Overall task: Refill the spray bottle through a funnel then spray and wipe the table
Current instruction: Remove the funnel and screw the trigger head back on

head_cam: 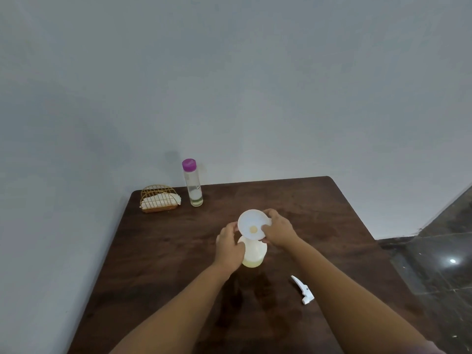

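1. White plastic trigger spray head point(302, 290): lying on its side on the dark brown wooden table point(158, 264), at about 4 o'clock from the bottle and well apart from it. Unscrewed, presumably to leave the neck open for filling.

2. Translucent white plastic spray bottle point(254, 254): upright at the table's middle, with a shallow layer of pale yellow liquid at the bottom, so it looks close to empty.

3. Left hand point(228, 247): fingers wrapped against the bottle's 9 o'clock side, apparently steadying it; the fingertips are hidden behind the bottle.

4. White round plastic funnel point(252, 224): seated over the bottle's neck, mouth tilted slightly toward the viewer, yellowish spout hole visible at its centre.

5. Right hand point(278, 229): thumb and fingers pinching the funnel rim at 3 o'clock, likely aligning it.

6. Clear tall bottle with purple cap point(192, 183): upright at 11 o'clock, near the far edge, still capped; probably the refill supply.

7. Gold wire holder with white folded cloths point(158, 199): just beside that bottle, at its 9 o'clock, on hand for wiping.
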### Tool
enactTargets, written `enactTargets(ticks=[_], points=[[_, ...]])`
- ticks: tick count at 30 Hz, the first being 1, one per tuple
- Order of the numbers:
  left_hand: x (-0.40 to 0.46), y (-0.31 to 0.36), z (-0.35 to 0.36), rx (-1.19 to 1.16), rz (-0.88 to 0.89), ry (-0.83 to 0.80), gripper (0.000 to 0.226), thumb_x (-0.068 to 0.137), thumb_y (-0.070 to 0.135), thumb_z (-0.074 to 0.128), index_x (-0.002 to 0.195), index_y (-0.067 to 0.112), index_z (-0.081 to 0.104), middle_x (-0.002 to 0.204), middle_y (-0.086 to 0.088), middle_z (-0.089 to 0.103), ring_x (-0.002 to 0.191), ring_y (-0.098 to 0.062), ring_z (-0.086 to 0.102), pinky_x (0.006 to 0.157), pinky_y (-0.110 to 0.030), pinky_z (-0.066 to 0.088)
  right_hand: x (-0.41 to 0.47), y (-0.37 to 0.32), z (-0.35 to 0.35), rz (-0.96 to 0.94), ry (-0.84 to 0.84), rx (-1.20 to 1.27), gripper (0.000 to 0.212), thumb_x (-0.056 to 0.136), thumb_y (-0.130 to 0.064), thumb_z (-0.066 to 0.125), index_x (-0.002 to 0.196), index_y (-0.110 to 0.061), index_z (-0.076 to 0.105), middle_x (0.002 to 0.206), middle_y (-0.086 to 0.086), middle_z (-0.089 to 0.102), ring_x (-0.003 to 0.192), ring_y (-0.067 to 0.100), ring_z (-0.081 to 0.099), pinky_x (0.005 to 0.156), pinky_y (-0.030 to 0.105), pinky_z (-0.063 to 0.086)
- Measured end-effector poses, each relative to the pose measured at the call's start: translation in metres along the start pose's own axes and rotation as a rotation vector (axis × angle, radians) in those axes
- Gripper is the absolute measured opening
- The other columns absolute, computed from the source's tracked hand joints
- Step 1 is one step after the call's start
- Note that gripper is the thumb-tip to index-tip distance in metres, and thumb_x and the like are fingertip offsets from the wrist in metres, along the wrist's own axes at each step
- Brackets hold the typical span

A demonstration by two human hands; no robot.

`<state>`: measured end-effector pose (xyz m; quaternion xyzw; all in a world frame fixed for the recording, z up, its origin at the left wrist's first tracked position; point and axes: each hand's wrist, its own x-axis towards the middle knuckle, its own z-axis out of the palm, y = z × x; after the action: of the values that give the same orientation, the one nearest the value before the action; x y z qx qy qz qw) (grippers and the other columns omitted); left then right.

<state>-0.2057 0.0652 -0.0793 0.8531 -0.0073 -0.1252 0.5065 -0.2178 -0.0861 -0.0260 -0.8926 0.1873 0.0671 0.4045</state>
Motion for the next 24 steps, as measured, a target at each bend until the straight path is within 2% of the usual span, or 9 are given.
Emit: enactTargets(ticks=[2, 4, 8, 11, 13, 16, 19, 21, 24], points=[[0.0, -0.002, 0.006, -0.002, -0.022, -0.068, 0.06, 0.083, 0.006, 0.065, 0.136, 0.026, 0.044, 0.133, 0.009, 0.048, 0.126, -0.014, 0.043, 0.105, -0.038, 0.045, 0.003, 0.0, -0.002, -0.017, -0.01, -0.043, 0.042, 0.092, -0.013, 0.052, 0.134, -0.016, 0.045, 0.133, 0.009, 0.053, 0.111, 0.026, 0.056, 0.09, 0.036, 0.054], [0.0, -0.003, 0.011, -0.099, 0.001, -0.106, 0.058, 0.081, 0.011, 0.07, 0.133, 0.027, 0.048, 0.132, 0.006, 0.055, 0.123, -0.017, 0.049, 0.101, -0.038, 0.047, 0.007, 0.001, -0.004, -0.03, -0.01, -0.051, 0.039, 0.094, -0.015, 0.049, 0.133, -0.013, 0.047, 0.133, 0.008, 0.054, 0.113, 0.025, 0.054, 0.091, 0.031, 0.051], [0.002, -0.004, 0.02, -0.164, -0.008, -0.108, 0.049, 0.084, 0.031, 0.074, 0.128, 0.025, 0.055, 0.126, 0.006, 0.061, 0.116, -0.017, 0.056, 0.096, -0.033, 0.049, 0.012, 0.004, -0.006, -0.114, 0.015, -0.077, 0.034, 0.096, -0.016, 0.046, 0.13, -0.011, 0.05, 0.13, 0.009, 0.057, 0.106, 0.02, 0.055, 0.086, 0.025, 0.047], [0.006, -0.005, 0.025, -0.037, 0.01, -0.099, 0.051, 0.087, 0.042, 0.066, 0.132, 0.021, 0.052, 0.131, 0.006, 0.055, 0.116, -0.018, 0.055, 0.095, -0.034, 0.049, 0.015, 0.004, -0.009, -0.133, 0.037, -0.035, 0.034, 0.096, -0.016, 0.048, 0.129, -0.012, 0.05, 0.129, 0.008, 0.056, 0.101, 0.018, 0.054, 0.081, 0.023, 0.048], [0.009, -0.006, 0.026, 0.032, 0.027, -0.077, 0.048, 0.091, 0.041, 0.061, 0.133, 0.02, 0.052, 0.13, 0.004, 0.054, 0.114, -0.019, 0.056, 0.096, -0.035, 0.05, 0.018, 0.004, -0.013, -0.13, 0.032, -0.006, 0.034, 0.094, -0.014, 0.05, 0.127, -0.011, 0.051, 0.129, 0.009, 0.055, 0.1, 0.019, 0.055, 0.08, 0.026, 0.054], [0.014, -0.009, 0.027, 0.008, -0.003, -0.073, 0.048, 0.089, 0.037, 0.063, 0.132, 0.017, 0.054, 0.13, 0.0, 0.059, 0.118, -0.022, 0.057, 0.1, -0.04, 0.05, 0.019, 0.005, -0.013, -0.206, 0.002, -0.064, 0.034, 0.093, -0.012, 0.052, 0.127, -0.012, 0.052, 0.128, 0.009, 0.056, 0.092, 0.015, 0.055, 0.063, 0.014, 0.048], [0.017, -0.013, 0.028, 0.011, -0.002, -0.096, 0.051, 0.088, 0.045, 0.061, 0.132, 0.022, 0.054, 0.131, 0.001, 0.059, 0.116, -0.021, 0.058, 0.099, -0.043, 0.05, 0.021, 0.005, -0.014, -0.154, 0.011, -0.002, 0.04, 0.091, -0.012, 0.054, 0.13, -0.013, 0.052, 0.134, 0.008, 0.052, 0.103, 0.019, 0.056, 0.076, 0.022, 0.052], [0.016, -0.012, 0.029, 0.023, 0.003, -0.086, 0.049, 0.089, 0.047, 0.059, 0.132, 0.025, 0.054, 0.132, 0.003, 0.058, 0.117, -0.022, 0.057, 0.099, -0.043, 0.051, 0.02, 0.003, -0.017, -0.14, 0.025, -0.01, 0.041, 0.09, -0.01, 0.056, 0.13, -0.013, 0.053, 0.135, 0.006, 0.051, 0.108, 0.021, 0.056, 0.075, 0.02, 0.052], [0.014, -0.009, 0.031, 0.036, 0.004, -0.059, 0.045, 0.091, 0.042, 0.06, 0.133, 0.025, 0.053, 0.136, 0.003, 0.055, 0.12, -0.022, 0.055, 0.099, -0.038, 0.05, 0.022, 0.005, -0.019, -0.141, 0.017, 0.011, 0.039, 0.089, -0.01, 0.057, 0.128, -0.014, 0.056, 0.133, 0.006, 0.052, 0.1, 0.019, 0.058, 0.07, 0.019, 0.053]])
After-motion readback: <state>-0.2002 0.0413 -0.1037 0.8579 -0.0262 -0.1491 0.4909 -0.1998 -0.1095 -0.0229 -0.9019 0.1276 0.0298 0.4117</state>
